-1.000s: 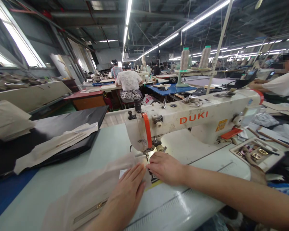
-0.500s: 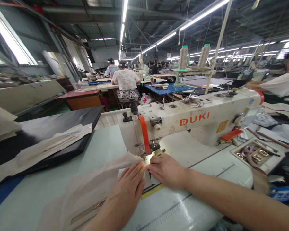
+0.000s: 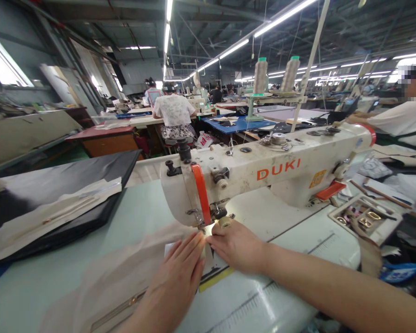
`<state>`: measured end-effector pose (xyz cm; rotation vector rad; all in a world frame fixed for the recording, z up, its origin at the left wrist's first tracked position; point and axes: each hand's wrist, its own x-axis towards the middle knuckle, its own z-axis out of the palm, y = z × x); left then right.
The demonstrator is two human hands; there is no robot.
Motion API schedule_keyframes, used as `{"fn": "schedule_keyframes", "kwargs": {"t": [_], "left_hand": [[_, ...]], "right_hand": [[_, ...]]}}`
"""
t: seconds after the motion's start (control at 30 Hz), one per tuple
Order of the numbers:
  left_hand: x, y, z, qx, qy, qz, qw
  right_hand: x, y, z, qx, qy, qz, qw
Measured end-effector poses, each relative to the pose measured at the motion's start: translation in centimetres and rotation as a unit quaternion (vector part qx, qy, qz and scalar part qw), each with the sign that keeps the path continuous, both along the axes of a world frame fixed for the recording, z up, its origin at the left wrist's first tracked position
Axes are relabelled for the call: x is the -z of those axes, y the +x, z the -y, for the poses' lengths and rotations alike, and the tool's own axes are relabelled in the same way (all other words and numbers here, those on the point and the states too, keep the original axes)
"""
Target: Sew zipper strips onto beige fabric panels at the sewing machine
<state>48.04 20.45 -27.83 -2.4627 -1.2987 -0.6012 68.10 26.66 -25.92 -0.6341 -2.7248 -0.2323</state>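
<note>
Pale zippered cloth (image 3: 121,268) lies under left hand (image 3: 180,275), spreading leftward; that hand flat, fingers together. Right hand (image 3: 237,245) curled near the needle; pinch: cannot tell. Bench (image 3: 142,203) extends beyond cloth; near edge passes below right forearm.

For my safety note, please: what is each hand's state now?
Left hand: open, flat on thin beige fabric sheet.
Right hand: fingers bent, near white metal sewing machine; grip cannot be told.

I've a bright glow (image 3: 210,230) under my sewing machine (image 3: 242,167), strip lts (image 3: 286,18) above it, tabletop (image 3: 260,296) glare in front; bg beyond it dim & soft.
</note>
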Motion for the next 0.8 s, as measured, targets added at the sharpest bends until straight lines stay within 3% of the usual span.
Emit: {"fn": "schedule_keyframes", "kwargs": {"t": [0.4,0.8], "left_hand": [[-0.3,0.2,0.1,-0.012,-0.049,0.036,0.998],[-0.7,0.0,-1.8,-0.034,-0.070,0.036,0.996]], "right_hand": [[-0.3,0.2,0.4,0.004,-0.033,0.016,0.999],[-0.2,0.4,0.4,0.018,-0.022,-0.015,0.999]]}}
